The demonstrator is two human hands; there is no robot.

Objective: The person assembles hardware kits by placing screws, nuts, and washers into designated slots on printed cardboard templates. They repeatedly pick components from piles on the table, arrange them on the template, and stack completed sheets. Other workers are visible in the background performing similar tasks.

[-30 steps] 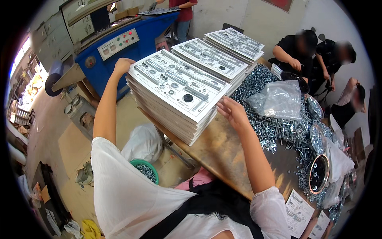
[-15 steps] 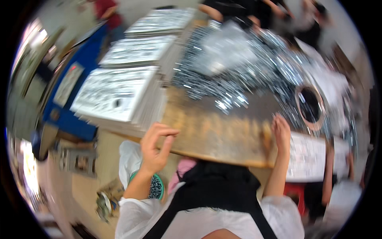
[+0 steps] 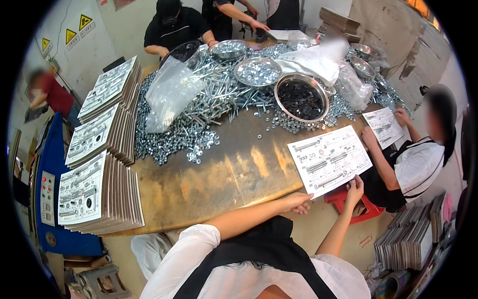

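A white card point(image 3: 329, 158) with pictures or pieces of bolts, nuts and washers lies tilted at the table's right front edge; I cannot tell whether they are printed or fixed on. My left hand point(image 3: 297, 203) pinches its near left corner, thumb and fingers closed. At the near edge, further right, my right hand point(image 3: 355, 190) grips the same card between thumb and fingers. Beyond the card, a steel bowl of black washers point(image 3: 301, 97) stands next to loose nuts point(image 3: 199, 142) and long bolts point(image 3: 214, 97) heaped on the wooden table point(image 3: 224, 174).
Stacks of similar cards point(image 3: 82, 189) line the table's left side. A plastic bag point(image 3: 174, 94) lies on the bolts. To my right a co-worker point(image 3: 420, 164) holds another card point(image 3: 383, 127). More people stand at the far side. A red stool point(image 3: 356, 209) and stacked boards point(image 3: 406, 241) are at right.
My view has swung right. My left hand has crossed from near the left stacks to the card, and my right hand has come onto its near edge. Both hands have closed on it.
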